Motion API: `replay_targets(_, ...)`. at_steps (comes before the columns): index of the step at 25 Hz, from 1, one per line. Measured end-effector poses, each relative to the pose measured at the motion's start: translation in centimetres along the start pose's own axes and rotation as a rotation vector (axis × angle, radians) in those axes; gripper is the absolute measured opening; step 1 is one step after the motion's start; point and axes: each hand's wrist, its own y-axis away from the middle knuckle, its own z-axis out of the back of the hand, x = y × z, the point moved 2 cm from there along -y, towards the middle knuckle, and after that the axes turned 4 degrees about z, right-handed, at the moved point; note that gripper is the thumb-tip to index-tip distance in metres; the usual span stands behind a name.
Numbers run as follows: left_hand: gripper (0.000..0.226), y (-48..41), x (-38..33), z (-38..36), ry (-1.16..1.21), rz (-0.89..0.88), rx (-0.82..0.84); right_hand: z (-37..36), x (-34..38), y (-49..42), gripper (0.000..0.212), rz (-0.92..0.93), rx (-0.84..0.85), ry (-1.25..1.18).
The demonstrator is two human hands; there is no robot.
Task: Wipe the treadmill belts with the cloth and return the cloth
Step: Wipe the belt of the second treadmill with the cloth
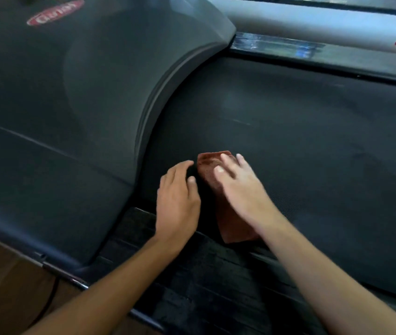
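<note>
Head view counts one reddish-brown cloth [210, 172], two hands and one treadmill belt [300, 141]. The cloth lies folded at the belt's near edge, beside the curved motor cover [71, 93]. Its long axis runs from the ribbed side rail [192, 274] across the belt, narrow end pointing away. The right hand [242, 189] presses flat on it, fingers straight. The left hand [177, 201] sits just beside it, fingers loosely bent, holding nothing.
</note>
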Motion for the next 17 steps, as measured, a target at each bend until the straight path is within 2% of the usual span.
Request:
replay_targets(1,0.040,0.3,-1.4,-0.7,-0.014,-0.009,0.009,1.3,-0.5,-0.3,0.047,-0.005,-0.043,-0.097)
replay_targets(2,0.045,0.5,-2.8,-1.7,-0.067,-0.022,0.055,2.5,-1.2,-0.3,0.045,0.019,-0.095,-0.081)
replay_targets(5,0.079,0.6,-5.3,-5.0,-0.362,-0.022,0.314,5.5,-5.1,-0.8,0.043,0.086,-0.248,0.273)
replay_targets(6,0.083,-0.1,-5.2,-5.4,-0.460,-0.058,0.326,6.3,-6.2,-1.1,0.043,0.106,-0.271,0.404)
replay_targets(8,0.079,-2.0,-4.2,-4.7,-0.616,-0.139,0.277,7.4,-8.3,-1.6,0.047,0.114,-0.261,0.601)
replay_targets(10,0.074,-3.7,-2.5,-2.9,-0.701,-0.138,0.241,7.6,-9.8,-1.7,0.053,0.069,-0.187,0.699)
replay_targets(13,0.072,-3.3,-1.4,-2.3,-0.698,-0.117,0.229,7.0,-11.2,-1.5,0.058,0.019,-0.159,0.743)
replay_targets(17,0.067,-6.5,0.5,-2.7,-0.773,-0.204,0.166,6.9,-11.2,-1.8,0.059,0.033,-0.204,0.753)
